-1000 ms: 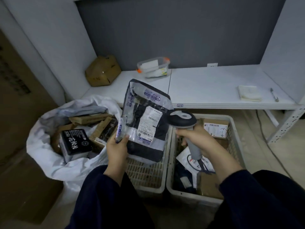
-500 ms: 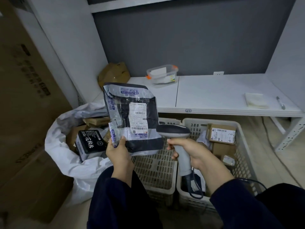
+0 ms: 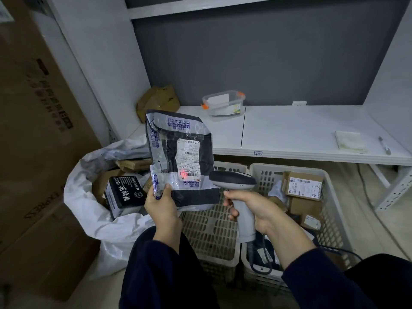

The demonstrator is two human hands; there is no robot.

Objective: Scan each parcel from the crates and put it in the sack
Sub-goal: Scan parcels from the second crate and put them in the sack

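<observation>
My left hand (image 3: 161,202) pinches the lower left corner of a grey-and-black plastic mailer parcel (image 3: 180,157), holding it upright with its white label facing me. My right hand (image 3: 252,206) grips the handle of a grey barcode scanner (image 3: 234,181) just right of the parcel; a red light spot shows on the label's lower barcode. The white sack (image 3: 89,210) lies open at the left with several parcels inside, among them a black box (image 3: 124,194). Two white crates stand below: the left crate (image 3: 211,230) looks bare, the right crate (image 3: 330,197) holds cardboard boxes (image 3: 303,185).
A white shelf (image 3: 289,130) runs behind the crates with a clear lidded tub (image 3: 223,103), a brown box (image 3: 158,101), a folded cloth (image 3: 350,141) and a pen (image 3: 384,145). Large cardboard cartons (image 3: 33,130) stand at the left. The scanner's cable (image 3: 334,249) trails over the right crate.
The parcel has been turned upright and squared toward me, shifting left over the sack's edge. The scanner now points at its label and a red spot has appeared on the barcode.
</observation>
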